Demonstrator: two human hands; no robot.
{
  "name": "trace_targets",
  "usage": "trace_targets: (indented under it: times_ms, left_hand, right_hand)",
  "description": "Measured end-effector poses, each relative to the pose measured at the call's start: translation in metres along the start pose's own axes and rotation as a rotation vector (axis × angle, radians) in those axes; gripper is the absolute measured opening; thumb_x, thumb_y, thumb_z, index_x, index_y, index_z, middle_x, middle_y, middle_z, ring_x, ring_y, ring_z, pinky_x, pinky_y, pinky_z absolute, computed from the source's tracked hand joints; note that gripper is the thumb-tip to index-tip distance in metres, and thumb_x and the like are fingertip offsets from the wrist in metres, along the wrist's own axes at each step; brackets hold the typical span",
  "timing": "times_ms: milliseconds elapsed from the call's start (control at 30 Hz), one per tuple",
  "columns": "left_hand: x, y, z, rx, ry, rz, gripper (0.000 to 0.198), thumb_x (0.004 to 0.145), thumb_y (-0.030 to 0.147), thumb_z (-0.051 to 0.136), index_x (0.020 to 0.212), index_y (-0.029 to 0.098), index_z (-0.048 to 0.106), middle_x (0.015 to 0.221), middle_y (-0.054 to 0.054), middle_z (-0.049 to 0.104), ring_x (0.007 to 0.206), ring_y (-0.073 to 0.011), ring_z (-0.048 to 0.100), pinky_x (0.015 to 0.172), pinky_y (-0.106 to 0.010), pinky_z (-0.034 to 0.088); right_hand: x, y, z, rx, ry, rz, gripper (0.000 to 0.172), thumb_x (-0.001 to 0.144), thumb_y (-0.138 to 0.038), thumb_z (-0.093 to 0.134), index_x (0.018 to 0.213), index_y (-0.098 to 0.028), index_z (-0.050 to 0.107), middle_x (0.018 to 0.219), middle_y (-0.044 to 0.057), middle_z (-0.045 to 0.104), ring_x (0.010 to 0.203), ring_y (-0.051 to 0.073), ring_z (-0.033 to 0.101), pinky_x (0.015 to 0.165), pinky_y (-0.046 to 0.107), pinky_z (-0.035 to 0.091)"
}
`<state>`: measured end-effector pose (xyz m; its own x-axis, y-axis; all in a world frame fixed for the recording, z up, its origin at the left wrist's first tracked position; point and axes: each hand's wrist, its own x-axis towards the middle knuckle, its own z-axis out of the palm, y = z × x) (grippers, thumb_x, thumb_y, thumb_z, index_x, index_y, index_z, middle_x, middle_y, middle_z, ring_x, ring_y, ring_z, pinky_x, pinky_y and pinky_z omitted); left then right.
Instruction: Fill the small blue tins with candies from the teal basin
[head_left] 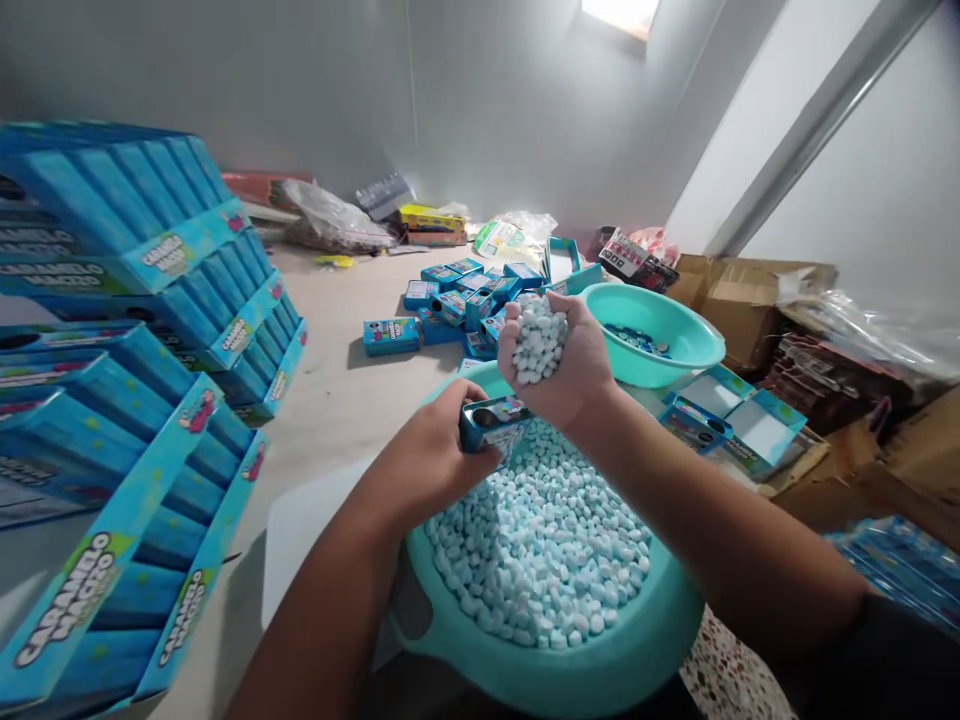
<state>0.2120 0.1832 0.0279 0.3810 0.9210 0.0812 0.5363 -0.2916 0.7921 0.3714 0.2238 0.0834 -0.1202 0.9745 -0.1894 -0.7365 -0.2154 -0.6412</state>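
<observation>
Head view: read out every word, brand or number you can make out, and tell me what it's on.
"CARAMELO", then what looks like "MACIZO": front display tray at left.
The same two words, softer: stacked display trays behind it.
The same, small: loose carton on the table.
Too small or blurred: held box in the left hand, yellow box, dark packet.

Head-worn camera, looking forward and down, close above the tub (555,675), grey wall (300,95) beyond
</observation>
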Motion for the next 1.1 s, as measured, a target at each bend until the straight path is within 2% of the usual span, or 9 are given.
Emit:
trace_targets:
  times_ms: [133,333,500,667,767,867,1100]
  left_hand:
    - [0.003,-0.001,0.004,0.048,0.039,0.000,0.032,0.073,0.023,0.066,0.102,0.023,0.053,0.091,0.001,0.066,0.081,-0.0195,0.062,0.064,-0.028,0.044]
    - [0.005,-0.007,0.009,0.105,0.033,0.080,0.037,0.071,0.020,0.065,0.107,0.023,0.056,0.103,-0.003,0.067,0.091,-0.0229,0.063,0.069,-0.031,0.046]
    - [0.004,-0.006,0.008,0.118,0.024,0.079,0.034,0.070,0.021,0.066,0.103,0.023,0.055,0.098,-0.001,0.067,0.088,-0.0218,0.063,0.068,-0.032,0.046]
    - [0.002,-0.004,0.009,0.147,0.029,0.029,0.032,0.072,0.025,0.068,0.101,0.024,0.055,0.093,0.001,0.066,0.081,-0.0203,0.062,0.064,-0.031,0.045]
    - [0.002,-0.004,0.009,0.159,0.026,0.039,0.032,0.073,0.025,0.068,0.103,0.024,0.055,0.095,0.000,0.066,0.084,-0.0210,0.062,0.065,-0.031,0.045]
    - [0.002,-0.003,0.008,0.131,0.021,0.063,0.035,0.074,0.024,0.067,0.108,0.024,0.057,0.101,0.000,0.066,0.090,-0.0212,0.062,0.068,-0.031,0.047]
    - [0.001,0.001,0.009,0.086,0.016,0.142,0.036,0.076,0.021,0.067,0.111,0.024,0.061,0.099,0.000,0.067,0.085,-0.0193,0.063,0.071,-0.030,0.047]
  right_hand:
    - [-0.002,0.017,-0.001,-0.026,0.012,0.042,0.014,0.079,-0.032,0.058,0.084,-0.020,0.055,0.076,0.001,0.065,0.065,0.009,0.059,0.062,0.021,0.052]
    - [-0.002,0.029,-0.009,-0.322,-0.028,-0.102,0.031,0.075,-0.049,0.063,0.089,-0.021,0.057,0.075,0.004,0.064,0.081,0.019,0.064,0.064,0.029,0.055]
    - [-0.005,0.028,-0.014,-0.521,-0.085,-0.231,0.042,0.074,-0.058,0.065,0.096,-0.023,0.059,0.074,0.004,0.060,0.084,0.021,0.065,0.065,0.032,0.053]
    - [-0.009,0.024,-0.014,-0.440,-0.168,-0.242,0.037,0.076,-0.056,0.065,0.091,-0.024,0.056,0.080,0.003,0.062,0.082,0.018,0.064,0.070,0.032,0.053]
    - [-0.012,0.023,-0.013,-0.321,-0.216,-0.164,0.031,0.079,-0.050,0.065,0.089,-0.024,0.052,0.084,0.002,0.064,0.074,0.014,0.062,0.071,0.031,0.053]
    - [-0.017,0.022,-0.011,-0.292,-0.234,-0.118,0.029,0.080,-0.049,0.064,0.087,-0.024,0.051,0.083,0.002,0.063,0.070,0.013,0.059,0.066,0.030,0.051]
    - [-0.021,0.024,-0.008,-0.428,-0.150,-0.187,0.040,0.076,-0.062,0.063,0.086,-0.024,0.052,0.082,0.003,0.061,0.080,0.018,0.062,0.061,0.030,0.049]
